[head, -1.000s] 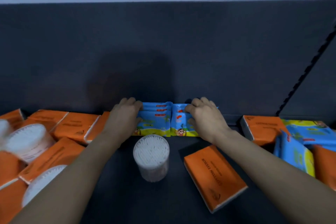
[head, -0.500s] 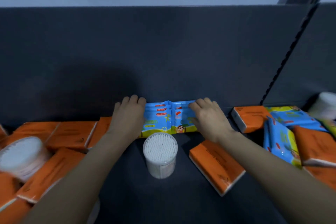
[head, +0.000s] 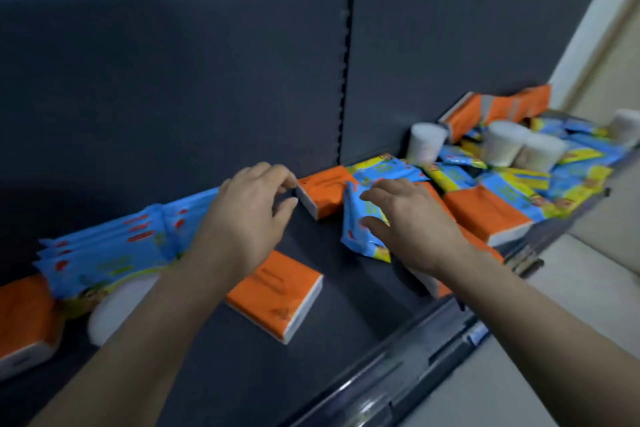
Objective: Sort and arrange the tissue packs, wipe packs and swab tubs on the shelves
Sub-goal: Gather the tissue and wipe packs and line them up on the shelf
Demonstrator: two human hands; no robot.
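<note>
**Dark shelf, half sorted: wipes next in line**

Dark shelf (head: 346,333) and back panel carry a jumble of orange tissue packs (head: 277,295), blue wipe packs (head: 110,250) and white swab tubs (head: 502,142). Right hand (head: 415,229) closes on a tilted wipe pack (head: 356,218); left hand (head: 249,222) hovers loosely curled, empty. Likely next: lifting it to the blue row.

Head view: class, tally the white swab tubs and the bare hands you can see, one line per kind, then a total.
White swab tubs: 5
Hands, left hand and right hand: 2
Total: 7
</note>
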